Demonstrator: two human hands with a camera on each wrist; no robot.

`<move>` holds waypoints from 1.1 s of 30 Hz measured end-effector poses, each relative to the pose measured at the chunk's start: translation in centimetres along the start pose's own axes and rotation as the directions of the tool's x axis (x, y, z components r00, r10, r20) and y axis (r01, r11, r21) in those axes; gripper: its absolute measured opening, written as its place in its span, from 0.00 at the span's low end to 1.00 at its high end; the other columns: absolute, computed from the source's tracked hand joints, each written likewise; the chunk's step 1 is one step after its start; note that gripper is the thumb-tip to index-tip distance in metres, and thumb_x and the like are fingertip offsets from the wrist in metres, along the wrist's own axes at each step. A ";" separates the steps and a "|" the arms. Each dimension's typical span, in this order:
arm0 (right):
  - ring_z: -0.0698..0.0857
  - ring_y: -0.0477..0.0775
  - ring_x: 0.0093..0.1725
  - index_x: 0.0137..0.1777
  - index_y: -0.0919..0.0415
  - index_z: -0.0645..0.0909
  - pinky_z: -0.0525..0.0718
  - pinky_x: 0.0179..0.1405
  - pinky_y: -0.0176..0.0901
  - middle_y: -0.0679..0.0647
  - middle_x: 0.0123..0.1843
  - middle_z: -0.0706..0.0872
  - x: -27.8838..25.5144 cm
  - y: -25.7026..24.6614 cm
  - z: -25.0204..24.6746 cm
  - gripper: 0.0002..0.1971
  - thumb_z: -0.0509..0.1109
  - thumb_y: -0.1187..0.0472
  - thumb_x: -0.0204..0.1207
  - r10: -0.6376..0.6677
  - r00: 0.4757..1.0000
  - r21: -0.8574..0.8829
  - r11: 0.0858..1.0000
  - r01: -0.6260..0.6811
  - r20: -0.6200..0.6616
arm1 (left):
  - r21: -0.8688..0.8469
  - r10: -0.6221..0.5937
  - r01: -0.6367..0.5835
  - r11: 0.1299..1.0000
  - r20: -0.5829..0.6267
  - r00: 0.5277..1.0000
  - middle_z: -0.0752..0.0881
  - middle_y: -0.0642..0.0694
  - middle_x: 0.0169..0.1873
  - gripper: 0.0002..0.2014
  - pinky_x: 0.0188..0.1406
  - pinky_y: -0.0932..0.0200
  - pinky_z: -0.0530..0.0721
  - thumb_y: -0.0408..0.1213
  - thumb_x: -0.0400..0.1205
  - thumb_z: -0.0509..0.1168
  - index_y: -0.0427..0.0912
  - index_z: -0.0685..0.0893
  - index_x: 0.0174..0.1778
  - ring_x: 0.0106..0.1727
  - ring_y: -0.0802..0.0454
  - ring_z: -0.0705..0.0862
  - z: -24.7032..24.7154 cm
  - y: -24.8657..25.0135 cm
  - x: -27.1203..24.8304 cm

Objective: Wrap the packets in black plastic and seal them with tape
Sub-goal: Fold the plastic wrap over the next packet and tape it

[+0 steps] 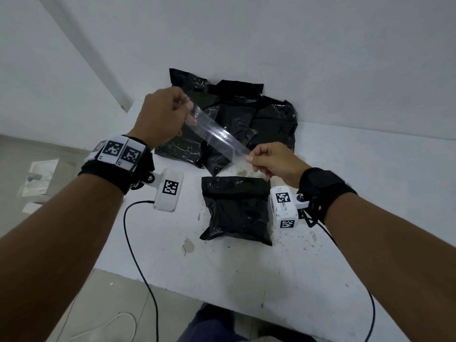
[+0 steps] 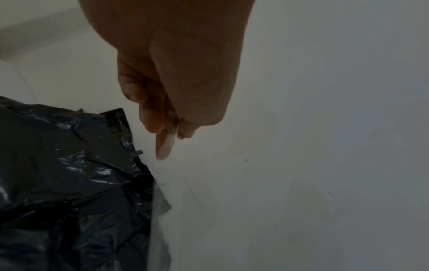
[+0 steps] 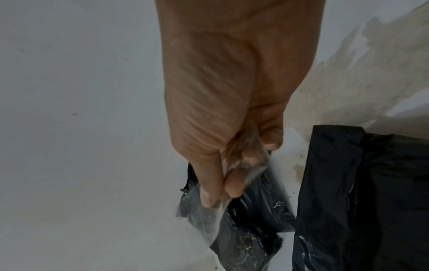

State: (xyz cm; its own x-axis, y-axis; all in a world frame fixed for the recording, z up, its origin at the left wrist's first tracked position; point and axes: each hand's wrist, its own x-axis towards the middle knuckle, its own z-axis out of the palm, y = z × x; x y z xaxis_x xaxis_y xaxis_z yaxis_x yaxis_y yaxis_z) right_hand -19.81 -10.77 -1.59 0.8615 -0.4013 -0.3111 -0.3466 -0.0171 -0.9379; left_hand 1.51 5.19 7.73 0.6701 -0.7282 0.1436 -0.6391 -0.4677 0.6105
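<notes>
Both forearms are seen nearest the head camera, each strapped with a black wristband bearing white marker blocks; a strip of clear tape (image 1: 217, 134) is stretched taut in the air between the two hands. Its far end is pinched by the thumb and fingertips of the left hand (image 1: 160, 117) at about ten o'clock; its near end is pinched between thumb and forefinger of the right hand (image 1: 274, 161) at about two o'clock, the remaining fingers curled in. One wrapped black packet (image 1: 237, 211) is laid flat on the white table (image 1: 345, 255) below the tape, toward six o'clock; a heap of black plastic (image 1: 246, 119) is piled at twelve o'clock against the wall (image 1: 271, 33).
</notes>
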 end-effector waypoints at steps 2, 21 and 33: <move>0.75 0.43 0.26 0.43 0.63 0.83 0.75 0.26 0.36 0.52 0.31 0.84 -0.2 0.6 -0.2 0.07 0.74 0.60 0.80 0.035 0.999 0.004 0.999 -0.035 -0.002 | 0.003 -0.030 0.030 1.000 0.003 1.000 0.92 0.51 0.34 0.08 0.27 0.63 0.82 0.41 0.87 0.62 0.42 0.81 0.45 0.22 0.49 0.84 0.4 -0.9 -0.4; 0.85 0.63 0.44 0.34 0.71 0.89 0.84 0.64 0.65 0.67 0.40 0.88 -1.1 4.1 -2.8 0.11 0.80 0.63 0.72 0.406 0.900 0.018 0.912 -0.409 -0.160 | -0.122 -0.340 0.356 0.927 0.131 0.931 0.91 0.53 0.29 0.06 0.27 0.70 0.78 0.42 0.84 0.67 0.48 0.88 0.44 0.21 0.59 0.83 8.6 -6.8 -7.8; 0.85 0.60 0.39 0.33 0.70 0.84 0.86 0.61 0.65 0.66 0.37 0.88 -1.4 5.9 -1.7 0.10 0.76 0.70 0.75 0.451 0.861 0.086 0.892 -0.444 -0.235 | -0.062 -0.420 0.444 0.894 0.229 0.878 0.91 0.50 0.30 0.10 0.31 0.63 0.81 0.41 0.85 0.66 0.39 0.87 0.44 0.23 0.53 0.85 10.7 -8.5 -9.1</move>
State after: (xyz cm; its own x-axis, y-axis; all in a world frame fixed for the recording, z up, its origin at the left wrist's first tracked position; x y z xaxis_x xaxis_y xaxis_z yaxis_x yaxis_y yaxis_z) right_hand -23.68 -11.86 -6.42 0.4980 -0.5683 -0.6550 -0.6600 0.2416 -0.7113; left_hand -3.23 10.37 -7.11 0.7703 -0.5579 -0.3088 -0.2509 -0.7104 0.6576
